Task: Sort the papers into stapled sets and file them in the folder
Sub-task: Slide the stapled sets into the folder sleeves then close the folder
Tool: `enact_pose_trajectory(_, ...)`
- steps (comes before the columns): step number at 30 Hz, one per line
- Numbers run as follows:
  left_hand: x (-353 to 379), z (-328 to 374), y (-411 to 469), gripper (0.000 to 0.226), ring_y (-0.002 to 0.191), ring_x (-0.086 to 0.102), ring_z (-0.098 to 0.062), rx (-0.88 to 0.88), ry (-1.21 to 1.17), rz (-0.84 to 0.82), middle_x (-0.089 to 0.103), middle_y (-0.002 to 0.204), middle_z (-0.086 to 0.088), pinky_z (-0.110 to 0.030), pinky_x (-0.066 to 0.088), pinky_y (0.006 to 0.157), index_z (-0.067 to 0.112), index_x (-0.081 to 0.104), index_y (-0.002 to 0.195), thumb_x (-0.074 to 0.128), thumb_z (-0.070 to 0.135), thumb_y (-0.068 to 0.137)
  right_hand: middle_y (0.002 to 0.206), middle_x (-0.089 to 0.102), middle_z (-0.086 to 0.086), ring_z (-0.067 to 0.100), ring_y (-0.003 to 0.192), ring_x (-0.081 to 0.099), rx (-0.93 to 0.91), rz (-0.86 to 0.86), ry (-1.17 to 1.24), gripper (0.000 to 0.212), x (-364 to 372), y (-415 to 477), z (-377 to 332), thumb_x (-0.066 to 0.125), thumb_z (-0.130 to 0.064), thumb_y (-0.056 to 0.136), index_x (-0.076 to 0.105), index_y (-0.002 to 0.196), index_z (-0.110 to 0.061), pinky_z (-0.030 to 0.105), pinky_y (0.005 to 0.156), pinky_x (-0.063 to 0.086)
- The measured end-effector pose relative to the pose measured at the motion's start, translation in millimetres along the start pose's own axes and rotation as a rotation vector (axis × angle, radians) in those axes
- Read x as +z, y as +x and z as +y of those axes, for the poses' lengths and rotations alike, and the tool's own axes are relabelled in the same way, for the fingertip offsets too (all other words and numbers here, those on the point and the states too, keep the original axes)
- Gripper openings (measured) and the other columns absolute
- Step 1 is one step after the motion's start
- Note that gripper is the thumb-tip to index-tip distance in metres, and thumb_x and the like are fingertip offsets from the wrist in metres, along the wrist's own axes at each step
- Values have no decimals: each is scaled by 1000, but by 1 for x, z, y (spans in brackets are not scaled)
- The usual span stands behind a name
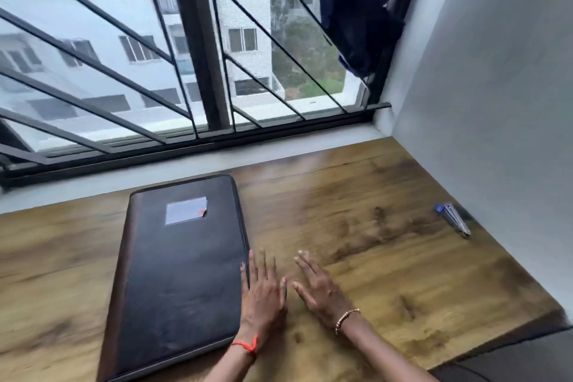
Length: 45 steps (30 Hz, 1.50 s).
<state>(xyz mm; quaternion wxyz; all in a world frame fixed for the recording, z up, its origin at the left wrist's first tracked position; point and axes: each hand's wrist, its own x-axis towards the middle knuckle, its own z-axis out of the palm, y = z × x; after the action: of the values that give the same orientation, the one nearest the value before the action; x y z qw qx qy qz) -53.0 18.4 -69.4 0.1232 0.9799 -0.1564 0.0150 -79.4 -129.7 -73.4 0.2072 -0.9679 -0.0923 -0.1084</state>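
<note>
Dark brown leather zip folder (183, 273) flat on wood-grain desk (356, 220), closed, long axis running away from person toward window. Left hand (263, 291) flat, fingers straight, just touching folder's right edge, so nearer one. Right hand (319, 285) spread flat on desk beside it, holding nothing. Blue-and-silver stapler (453, 219) well off right by wall. No papers visible, guessing inside folder.

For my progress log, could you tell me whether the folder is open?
No, the folder lies closed on the table.
</note>
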Motion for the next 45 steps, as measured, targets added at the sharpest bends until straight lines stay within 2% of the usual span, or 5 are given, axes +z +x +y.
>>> enact_pose_trajectory(9,26,150,66,55,123,49,-35,218,-26,-123,55,131,-17,-39,5,109,9,48,125,35,41,82,117,64,14,29,105,64,333,-38,-85,48,-85,-26,141,41,-39,81,66,105,-7,39,77,55)
enact_pose_trajectory(18,39,232,99,56,125,48,-34,431,68,-135,53,134,-15,-41,8,110,10,58,123,34,40,81,150,28,13,25,140,25,559,18,-93,48,-143,-39,223,44,-33,95,44,135,-6,30,114,21)
enact_pose_trajectory(26,60,233,115,55,118,56,-28,470,99,-288,61,126,-6,-46,47,91,19,60,119,33,47,80,142,34,18,33,129,36,724,25,-183,48,-149,-23,245,53,-17,89,42,135,-9,39,106,30)
enact_pose_trajectory(37,62,209,109,55,131,42,-27,538,23,-321,45,142,-6,-39,8,110,17,44,135,24,49,94,131,43,21,35,121,41,783,79,-81,51,-136,6,237,44,4,88,35,138,-2,39,96,37)
enact_pose_trajectory(45,49,168,106,53,125,50,-15,575,-32,-272,55,134,-2,-39,48,95,17,59,123,32,47,89,127,44,18,38,106,52,760,59,73,57,-121,39,186,48,5,79,35,133,-9,38,78,45)
